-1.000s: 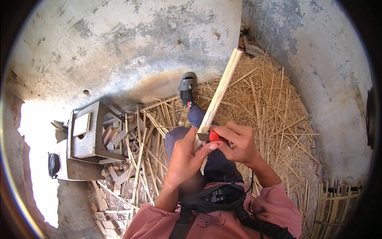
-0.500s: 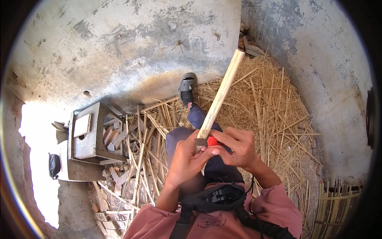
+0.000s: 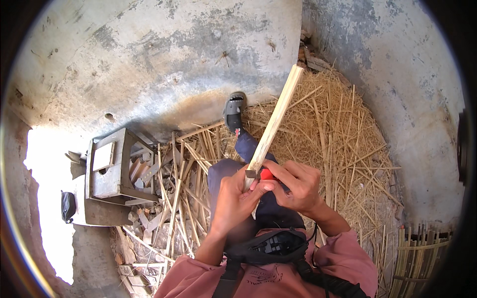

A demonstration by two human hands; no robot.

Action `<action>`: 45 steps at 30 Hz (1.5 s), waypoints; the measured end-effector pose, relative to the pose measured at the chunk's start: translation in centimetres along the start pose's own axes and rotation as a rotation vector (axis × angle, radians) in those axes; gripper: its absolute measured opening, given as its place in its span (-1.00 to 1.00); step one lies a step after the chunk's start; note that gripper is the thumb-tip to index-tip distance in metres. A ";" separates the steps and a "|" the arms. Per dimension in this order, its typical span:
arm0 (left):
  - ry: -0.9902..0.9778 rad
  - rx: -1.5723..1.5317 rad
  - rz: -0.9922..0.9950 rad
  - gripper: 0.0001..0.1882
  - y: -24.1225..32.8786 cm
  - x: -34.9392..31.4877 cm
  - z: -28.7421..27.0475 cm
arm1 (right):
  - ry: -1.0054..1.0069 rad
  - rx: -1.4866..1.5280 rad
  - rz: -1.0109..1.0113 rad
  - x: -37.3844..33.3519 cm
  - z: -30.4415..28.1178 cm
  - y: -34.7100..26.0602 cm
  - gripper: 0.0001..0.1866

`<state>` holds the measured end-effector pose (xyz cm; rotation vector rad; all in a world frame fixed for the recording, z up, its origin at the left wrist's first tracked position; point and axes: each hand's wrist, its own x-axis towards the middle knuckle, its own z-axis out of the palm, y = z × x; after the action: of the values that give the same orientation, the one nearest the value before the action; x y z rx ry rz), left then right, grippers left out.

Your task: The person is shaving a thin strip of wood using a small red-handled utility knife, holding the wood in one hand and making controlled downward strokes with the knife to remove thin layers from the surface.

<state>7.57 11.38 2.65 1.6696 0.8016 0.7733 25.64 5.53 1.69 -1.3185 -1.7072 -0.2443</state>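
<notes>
Gripping pale wooden strip low, left hand fingers clamped round it, steadying; right hand fingers closed on red-handled knife against strip, just above left fingertips; strip slants away over straw.

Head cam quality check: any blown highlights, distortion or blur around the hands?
Head view: sunlit patch at the left edge is blown out to white; fisheye bends the walls and leaves black corners; left hand, right hand and bamboo strip are sharp and evenly lit, in shade.
</notes>
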 end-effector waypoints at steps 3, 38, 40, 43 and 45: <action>0.026 0.031 -0.013 -0.59 0.4 -0.1 0.1 | 0.016 -0.004 -0.011 0.0 0.2 0.2 -0.47; -0.036 0.122 0.228 -0.48 0.0 0.2 -1.1 | -0.110 0.035 -0.142 1.6 -0.7 0.9 -0.52; -0.009 0.121 0.196 -0.53 -0.1 0.1 -0.8 | -0.085 0.008 -0.138 1.4 -0.5 0.9 -0.52; 0.044 0.121 0.134 -0.62 -0.4 -0.2 0.0 | -0.093 -0.019 -0.111 1.2 -0.5 0.9 -0.51; 0.086 0.171 0.116 -0.66 -0.1 -0.2 0.4 | -0.062 -0.003 -0.069 1.2 -0.2 0.8 -0.51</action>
<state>7.77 11.00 2.47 1.8586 0.8567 0.8827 26.42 6.51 2.41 -1.2827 -1.8073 -0.2487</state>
